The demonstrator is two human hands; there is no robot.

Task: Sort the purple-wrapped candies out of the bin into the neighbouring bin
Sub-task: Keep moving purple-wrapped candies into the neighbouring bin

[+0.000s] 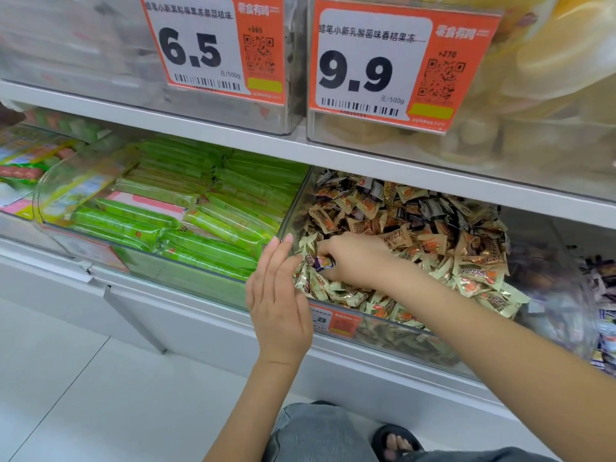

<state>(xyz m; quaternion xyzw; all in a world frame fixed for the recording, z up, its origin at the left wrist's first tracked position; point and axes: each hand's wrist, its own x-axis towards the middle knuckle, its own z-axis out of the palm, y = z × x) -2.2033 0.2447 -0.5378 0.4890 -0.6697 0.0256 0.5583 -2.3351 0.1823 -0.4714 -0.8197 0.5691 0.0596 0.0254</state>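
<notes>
A clear plastic bin (pixel 416 331) on the lower shelf is heaped with gold and beige wrapped candies (pixel 443 251), with darker wrappers toward the back. My right hand (pixel 356 258) reaches into its front left corner and pinches a purple-wrapped candy (pixel 322 262). My left hand (pixel 278 295) stands upright at the bin's front left corner, fingers straight and together, fingertips at the rim. To the right, a neighbouring bin (pixel 566 315) holds purple and dark wrapped candies (pixel 605 315).
A bin of green stick packs (pixel 186 215) sits to the left. The upper shelf carries clear bins with orange price tags 6.5 (pixel 213 45) and 9.9 (pixel 393 65). My knee and sandalled foot (pixel 396 441) are below, on a white tiled floor.
</notes>
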